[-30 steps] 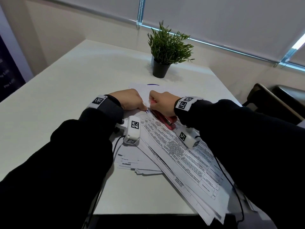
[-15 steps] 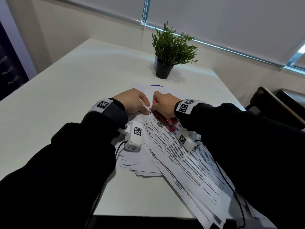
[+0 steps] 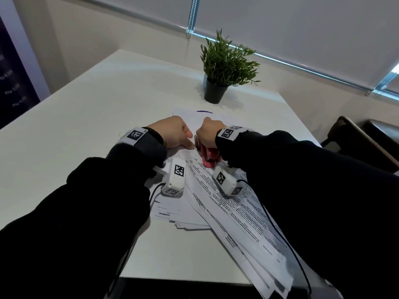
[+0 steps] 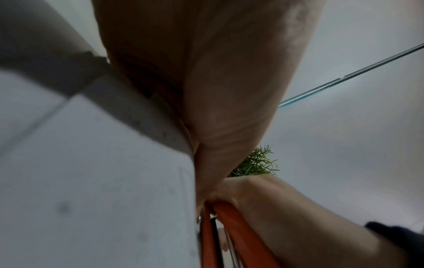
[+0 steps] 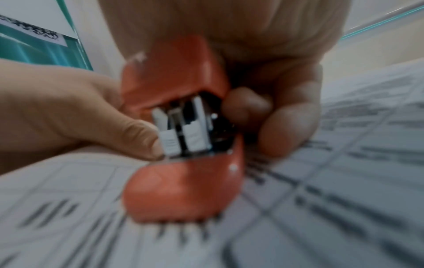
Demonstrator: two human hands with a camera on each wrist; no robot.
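Thick black fleece sleeves (image 3: 75,212) fill both lower corners of the frame, with a grey cuff (image 3: 151,143) showing at centre left. Just behind the left hand (image 3: 172,132) and the right hand (image 3: 207,132), each wrist wears a white band (image 3: 135,134) printed with a square black code. Each also carries a small white coded box (image 3: 176,180) trailing a thin black cable (image 3: 155,190).

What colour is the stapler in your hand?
Orange-red. The stapler shows best in the right wrist view, held by the right hand.
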